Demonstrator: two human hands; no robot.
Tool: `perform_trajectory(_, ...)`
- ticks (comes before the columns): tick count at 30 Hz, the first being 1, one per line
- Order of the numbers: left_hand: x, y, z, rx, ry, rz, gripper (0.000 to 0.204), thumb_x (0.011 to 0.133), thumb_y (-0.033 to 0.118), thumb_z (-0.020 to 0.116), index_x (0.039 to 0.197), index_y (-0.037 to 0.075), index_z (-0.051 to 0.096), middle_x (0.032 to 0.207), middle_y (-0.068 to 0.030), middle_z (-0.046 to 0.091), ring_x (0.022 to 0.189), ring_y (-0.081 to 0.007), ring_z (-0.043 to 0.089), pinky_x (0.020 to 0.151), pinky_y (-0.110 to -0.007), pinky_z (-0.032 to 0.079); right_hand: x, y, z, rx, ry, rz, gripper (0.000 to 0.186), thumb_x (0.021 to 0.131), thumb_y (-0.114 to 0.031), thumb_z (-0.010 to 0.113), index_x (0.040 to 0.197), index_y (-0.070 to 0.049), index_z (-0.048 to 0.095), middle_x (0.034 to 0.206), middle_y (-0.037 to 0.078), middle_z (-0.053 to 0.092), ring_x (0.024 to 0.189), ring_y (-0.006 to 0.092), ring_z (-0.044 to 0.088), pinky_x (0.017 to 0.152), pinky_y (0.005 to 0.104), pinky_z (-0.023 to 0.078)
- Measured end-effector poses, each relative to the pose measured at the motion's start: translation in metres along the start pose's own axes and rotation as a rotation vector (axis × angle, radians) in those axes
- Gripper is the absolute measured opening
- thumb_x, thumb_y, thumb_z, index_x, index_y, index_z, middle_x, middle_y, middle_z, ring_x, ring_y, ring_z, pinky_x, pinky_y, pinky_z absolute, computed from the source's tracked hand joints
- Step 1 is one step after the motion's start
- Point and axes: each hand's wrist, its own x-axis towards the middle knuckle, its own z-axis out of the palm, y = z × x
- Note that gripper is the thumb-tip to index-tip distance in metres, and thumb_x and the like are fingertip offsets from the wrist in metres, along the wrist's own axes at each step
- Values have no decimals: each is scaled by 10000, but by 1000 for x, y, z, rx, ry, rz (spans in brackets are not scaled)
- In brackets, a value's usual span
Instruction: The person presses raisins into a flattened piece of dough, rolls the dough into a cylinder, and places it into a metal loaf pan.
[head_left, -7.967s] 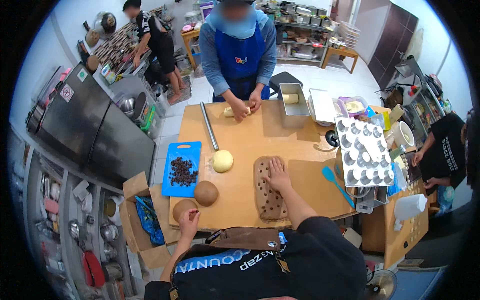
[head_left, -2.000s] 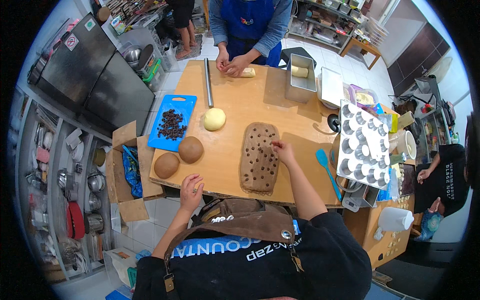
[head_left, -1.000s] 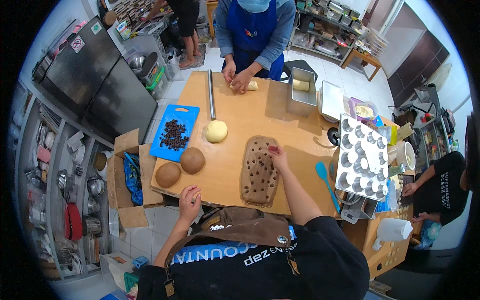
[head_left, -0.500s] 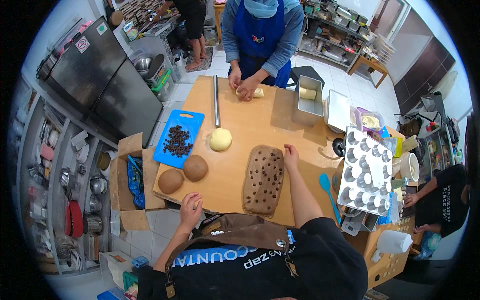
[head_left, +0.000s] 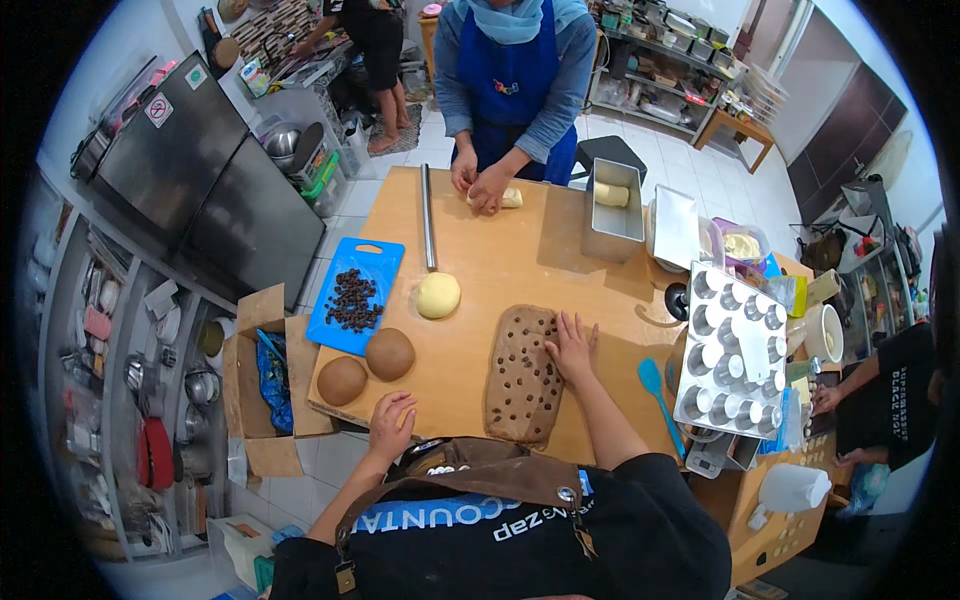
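The tabletop (head_left: 490, 245) looks like smooth wood with a faint sheen. On it the brown dough sheet (head_left: 520, 385) is matt and bumpy; the brown dough balls (head_left: 390, 354) at left and the yellow dough ball (head_left: 438, 296) look smooth. The rolling pin (head_left: 428, 215) is shiny metal, the loaf tin (head_left: 612, 246) at far right silvery metal. At left, the cutting board (head_left: 380, 262) is smooth plastic, the open box (head_left: 271, 455) matt cardboard. The jug (head_left: 793, 488) at near right is cloudy plastic, the brown apron (head_left: 500, 481) matt cloth
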Motion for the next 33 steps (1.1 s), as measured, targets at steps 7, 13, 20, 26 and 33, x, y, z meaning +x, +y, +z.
perform_trajectory(7,1,3,1,-14,-38,-18,208,794,64,649,1002,60,655,1076,-115,598,1036,-289,568,897,-381,459,8,-5,12,111,-3,-89,725,934,-546,375,1491,-123,185,1554,58,180,1444,267,90,1129,571,2)
perform_trajectory(13,-6,2,-2,3,23,-10,203,800,80,649,1001,58,654,1081,-122,596,1039,-297,565,911,-384,453,4,6,2,428,107,-14,656,951,-433,434,1476,-105,219,1530,121,225,1428,304,141,1141,503,95)
perform_trajectory(20,-14,-5,-4,42,4,-14,187,816,90,631,997,41,641,1087,-133,595,1038,-309,566,902,-389,453,-44,35,24,499,285,319,407,903,-208,561,1296,-108,528,1426,116,395,1333,327,308,1093,481,216)
perform_trajectory(26,-19,2,-4,-9,-14,12,184,819,73,636,997,30,639,1089,-146,593,1048,-308,566,905,-382,447,-78,10,25,270,301,200,423,904,-265,559,1311,-155,526,1461,121,336,1362,336,254,1107,491,184)
perform_trajectory(33,-24,5,-9,-5,21,13,184,816,72,638,998,50,649,1094,-130,601,1045,-297,572,909,-377,450,-83,-16,18,232,188,146,528,911,-366,534,1386,-155,435,1494,122,280,1362,355,244,1104,541,167)
